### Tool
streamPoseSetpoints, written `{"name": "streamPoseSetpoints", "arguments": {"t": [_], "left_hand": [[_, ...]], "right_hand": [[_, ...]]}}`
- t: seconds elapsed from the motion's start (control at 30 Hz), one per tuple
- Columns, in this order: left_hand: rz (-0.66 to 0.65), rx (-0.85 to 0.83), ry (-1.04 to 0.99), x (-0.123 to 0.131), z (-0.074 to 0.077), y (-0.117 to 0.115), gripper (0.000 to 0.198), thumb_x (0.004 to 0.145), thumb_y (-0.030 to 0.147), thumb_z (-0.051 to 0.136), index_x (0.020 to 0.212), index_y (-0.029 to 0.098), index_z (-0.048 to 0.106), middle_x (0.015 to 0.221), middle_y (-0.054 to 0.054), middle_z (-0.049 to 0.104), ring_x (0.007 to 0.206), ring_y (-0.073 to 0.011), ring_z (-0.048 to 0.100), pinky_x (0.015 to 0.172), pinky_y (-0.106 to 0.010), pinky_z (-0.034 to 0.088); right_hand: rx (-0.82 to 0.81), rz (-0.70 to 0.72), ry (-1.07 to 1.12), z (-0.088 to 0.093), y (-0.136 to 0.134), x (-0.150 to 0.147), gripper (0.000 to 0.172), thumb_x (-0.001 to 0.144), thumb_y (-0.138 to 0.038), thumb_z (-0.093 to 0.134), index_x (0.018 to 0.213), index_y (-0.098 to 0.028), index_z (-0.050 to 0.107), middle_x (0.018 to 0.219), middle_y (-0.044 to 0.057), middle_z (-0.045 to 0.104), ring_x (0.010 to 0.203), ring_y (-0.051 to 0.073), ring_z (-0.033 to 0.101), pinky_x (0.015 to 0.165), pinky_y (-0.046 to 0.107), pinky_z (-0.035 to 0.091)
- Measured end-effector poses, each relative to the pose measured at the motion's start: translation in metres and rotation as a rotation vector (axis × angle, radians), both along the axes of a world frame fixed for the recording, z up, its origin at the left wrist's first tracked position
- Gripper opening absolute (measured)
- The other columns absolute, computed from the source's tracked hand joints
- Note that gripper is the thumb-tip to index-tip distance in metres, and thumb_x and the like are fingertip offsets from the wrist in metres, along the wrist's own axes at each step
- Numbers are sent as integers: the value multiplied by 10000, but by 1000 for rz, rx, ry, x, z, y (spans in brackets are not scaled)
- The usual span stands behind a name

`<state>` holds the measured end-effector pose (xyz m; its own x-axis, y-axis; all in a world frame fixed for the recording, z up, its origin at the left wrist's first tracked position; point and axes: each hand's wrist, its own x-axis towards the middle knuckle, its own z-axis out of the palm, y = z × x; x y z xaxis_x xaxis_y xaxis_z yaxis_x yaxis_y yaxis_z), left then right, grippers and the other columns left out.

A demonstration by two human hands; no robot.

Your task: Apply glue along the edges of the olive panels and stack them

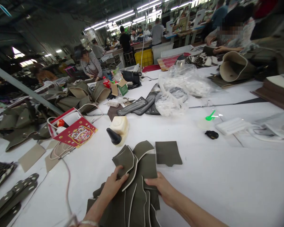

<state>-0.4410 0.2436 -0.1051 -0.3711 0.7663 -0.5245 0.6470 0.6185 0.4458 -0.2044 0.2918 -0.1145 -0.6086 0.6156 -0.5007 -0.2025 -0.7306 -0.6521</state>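
Dark olive leather panels [118, 208] with pale cut edges lie fanned in an overlapping pile at the table's near side. My left hand [113, 182] grips a curved leather panel [125, 160] at the pile's upper left, thumb and fingers around its lower edge. On the right, my right hand [162, 186] holds the edge of a flat leather panel [146, 165], its thumb on top and its other fingers largely hidden beneath. Just beyond that hand, a squarish leather piece [168, 153] with a small tab lies flat by itself.
A cream bottle with a black nozzle [119, 130] stands ahead of the pile. A red decorated box [77, 130] and a hose [68, 189] are at left. Farther back lie black padded pieces [134, 106] and a clear plastic bag [177, 88]. Other people work beyond.
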Motion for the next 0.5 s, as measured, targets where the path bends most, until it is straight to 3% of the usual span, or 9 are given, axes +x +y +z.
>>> {"name": "streamPoseSetpoints", "arguments": {"t": [0.17,0.3,0.4,0.5], "left_hand": [[-172,0,-148,85,17,-6,710,770,560,545,1388,219,473,1311,-101,599,1221,-284,524,1068,-383,372],[-407,-108,-273,136,31,-20,726,728,459,625,1397,204,505,1430,-119,511,1326,-287,439,1142,-377,309],[-490,-98,-315,144,35,-28,620,718,469,647,1289,229,620,1453,-128,483,1357,-303,418,1160,-385,307],[-268,121,-206,119,30,-36,447,757,467,581,1136,254,685,1327,-108,585,1262,-281,516,1109,-371,391]], "right_hand": [[9,-53,-4,19,-26,66,426,595,-424,828,929,-174,742,865,62,754,859,303,692,829,404,508],[1,-41,-45,10,-47,132,373,639,-448,815,910,-198,758,874,70,754,882,336,696,868,440,506],[131,41,-168,-10,-47,185,411,702,-556,741,926,-212,744,945,94,751,920,355,692,868,451,523],[398,-88,-662,-24,-23,225,566,692,-631,677,1083,-222,668,1182,143,676,1110,382,608,958,493,488]]}}
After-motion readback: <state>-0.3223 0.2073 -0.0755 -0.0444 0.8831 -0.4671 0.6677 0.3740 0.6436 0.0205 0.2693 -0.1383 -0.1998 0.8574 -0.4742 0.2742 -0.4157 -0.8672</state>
